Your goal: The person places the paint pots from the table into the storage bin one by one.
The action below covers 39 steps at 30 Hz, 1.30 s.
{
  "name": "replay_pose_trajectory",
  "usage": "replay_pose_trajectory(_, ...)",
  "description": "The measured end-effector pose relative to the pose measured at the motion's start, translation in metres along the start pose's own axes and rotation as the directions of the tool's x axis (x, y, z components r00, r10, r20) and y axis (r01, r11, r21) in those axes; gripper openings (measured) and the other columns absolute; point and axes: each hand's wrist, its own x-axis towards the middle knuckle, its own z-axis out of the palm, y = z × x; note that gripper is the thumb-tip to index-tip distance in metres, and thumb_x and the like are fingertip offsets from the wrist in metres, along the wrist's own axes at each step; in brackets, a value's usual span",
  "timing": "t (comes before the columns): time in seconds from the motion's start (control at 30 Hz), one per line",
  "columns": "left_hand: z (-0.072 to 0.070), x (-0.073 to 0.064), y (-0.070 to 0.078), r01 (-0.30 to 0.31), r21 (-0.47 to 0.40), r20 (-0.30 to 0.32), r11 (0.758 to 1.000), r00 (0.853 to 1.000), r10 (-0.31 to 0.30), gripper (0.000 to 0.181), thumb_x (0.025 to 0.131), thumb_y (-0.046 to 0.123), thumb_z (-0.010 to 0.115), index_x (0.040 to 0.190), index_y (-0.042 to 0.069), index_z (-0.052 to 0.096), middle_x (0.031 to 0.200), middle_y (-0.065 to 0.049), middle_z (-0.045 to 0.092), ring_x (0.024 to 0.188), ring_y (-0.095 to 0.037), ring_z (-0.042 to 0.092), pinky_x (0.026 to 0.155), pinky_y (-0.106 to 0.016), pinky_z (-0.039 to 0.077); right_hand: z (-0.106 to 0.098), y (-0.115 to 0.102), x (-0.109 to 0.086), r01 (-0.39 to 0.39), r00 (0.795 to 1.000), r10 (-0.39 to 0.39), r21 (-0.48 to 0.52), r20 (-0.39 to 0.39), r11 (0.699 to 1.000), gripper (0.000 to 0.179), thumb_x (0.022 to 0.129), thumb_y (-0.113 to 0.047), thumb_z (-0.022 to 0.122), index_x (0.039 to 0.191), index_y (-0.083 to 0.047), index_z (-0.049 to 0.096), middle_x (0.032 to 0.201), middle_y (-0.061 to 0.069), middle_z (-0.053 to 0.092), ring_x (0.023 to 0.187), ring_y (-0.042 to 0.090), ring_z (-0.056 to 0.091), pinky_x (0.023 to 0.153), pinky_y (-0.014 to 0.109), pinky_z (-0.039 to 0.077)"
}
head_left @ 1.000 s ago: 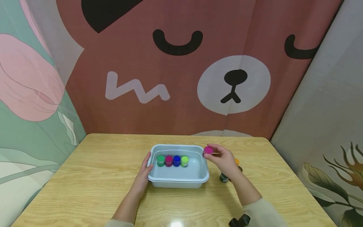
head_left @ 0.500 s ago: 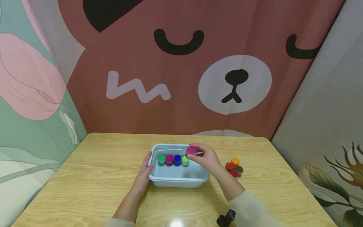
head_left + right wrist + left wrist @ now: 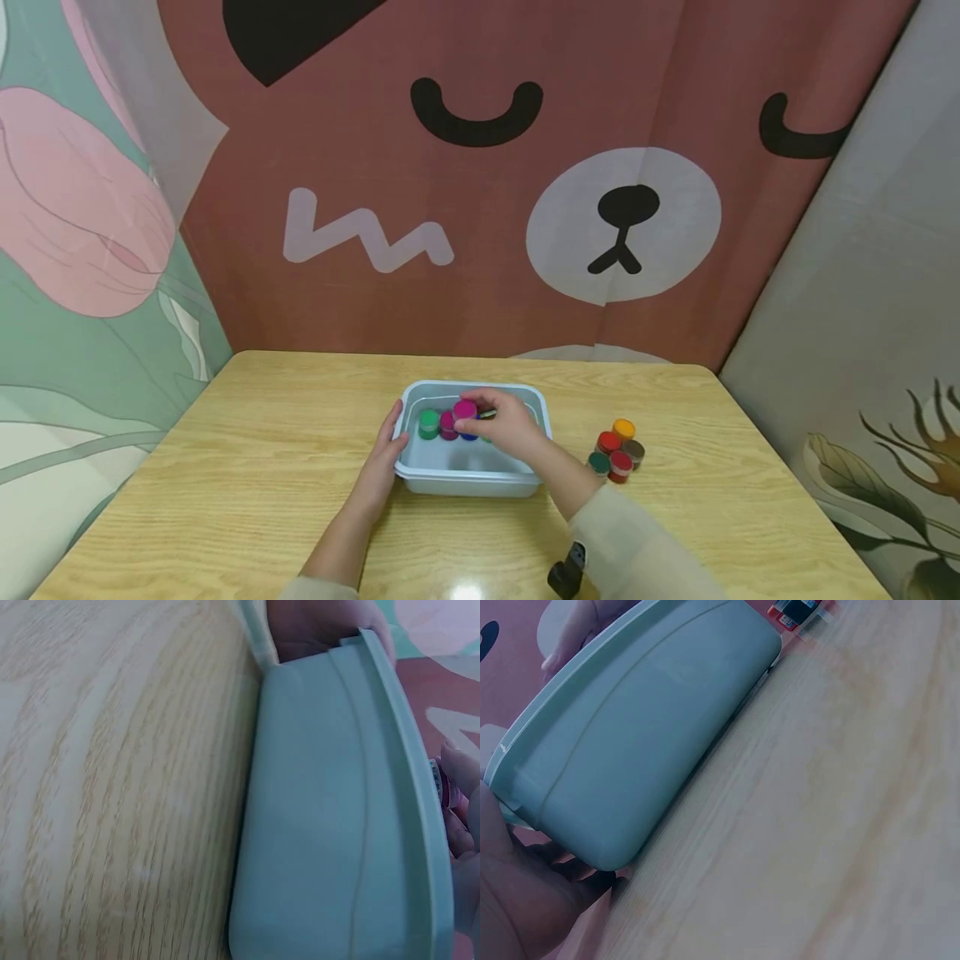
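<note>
A pale blue plastic tub [image 3: 465, 478] sits on the wooden table. My left hand [image 3: 377, 463] grips its left end, thumb at the rim; in the left wrist view the fingers of that hand [image 3: 536, 900] curl round the outside of the tub. My right hand [image 3: 512, 427] pinches a small magenta-lidded jar [image 3: 465, 409] over the tub. Inside stand a green jar [image 3: 429, 423], a dark pink jar [image 3: 447, 427] and a blue jar [image 3: 468, 437], in a row. The held jar overlaps the blue one in the head view, and the light green jar is mostly hidden behind my right hand.
Right of the tub, several jars stand clustered: orange [image 3: 623, 428], red [image 3: 608, 442], brown [image 3: 633, 452], dark green [image 3: 598, 463] and another red one [image 3: 620, 467]. A black device [image 3: 566, 571] is at my right wrist. A bear-print curtain [image 3: 375, 308] hangs behind the table.
My right hand has carried the magenta-lidded jar leftward, from the tub's right rim to above the row of jars. My left hand keeps its grip on the tub.
</note>
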Motion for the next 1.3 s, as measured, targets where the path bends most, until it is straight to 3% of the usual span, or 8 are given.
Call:
replay_pose_trajectory(0.37, 0.000, 0.000, -0.002, -0.018, 0.002, -0.001, 1.000, 1.000, 0.018, 0.058, 0.104, 0.025, 0.034, 0.158, 0.026, 0.014, 0.167, -0.011, 0.005, 0.153, -0.039, -0.001, 0.118, -0.067, 0.001, 0.022, 0.001, 0.015, 0.053, 0.994, -0.053, 0.008, 0.094, 0.999, 0.043, 0.082, -0.016, 0.080, 0.119, 0.000, 0.067, 0.103, 0.012, 0.071, 0.090, 0.012, 0.061, 0.075, 0.020, 0.052)
replay_pose_trajectory(0.97, -0.001, 0.002, -0.005, -0.017, 0.002, -0.007, 1.000, 1.000, 0.017, 0.058, 0.104, 0.024, 0.034, 0.158, 0.025, 0.015, 0.167, -0.010, 0.006, 0.153, -0.037, 0.000, 0.119, -0.065, 0.001, 0.039, 0.000, 0.028, 0.035, 0.980, -0.011, -0.117, 0.200, 0.993, 0.041, 0.077, -0.012, 0.082, 0.114, 0.000, 0.068, 0.103, 0.010, 0.072, 0.092, 0.016, 0.066, 0.081, 0.023, 0.054)
replay_pose_trajectory(1.13, -0.001, 0.002, -0.005, -0.018, 0.005, -0.003, 1.000, 1.000, 0.018, 0.058, 0.104, 0.025, 0.034, 0.158, 0.025, 0.014, 0.167, -0.010, 0.006, 0.153, -0.038, -0.001, 0.118, -0.066, 0.001, 0.044, 0.000, 0.029, 0.051, 0.977, -0.012, -0.175, 0.215, 0.983, 0.035, 0.075, -0.013, 0.084, 0.105, -0.004, 0.070, 0.097, 0.007, 0.073, 0.086, 0.011, 0.065, 0.077, 0.021, 0.053)
replay_pose_trajectory(1.3, -0.001, 0.002, -0.004, -0.020, 0.007, -0.004, 1.000, 1.000, 0.020, 0.058, 0.104, 0.024, 0.034, 0.158, 0.026, 0.015, 0.167, -0.009, 0.006, 0.153, -0.037, -0.001, 0.119, -0.066, 0.001, 0.049, 0.000, 0.031, 0.045, 0.972, 0.017, -0.258, 0.232, 0.965, 0.034, 0.076, -0.017, 0.084, 0.105, -0.007, 0.070, 0.099, 0.004, 0.072, 0.091, 0.013, 0.065, 0.082, 0.026, 0.053)
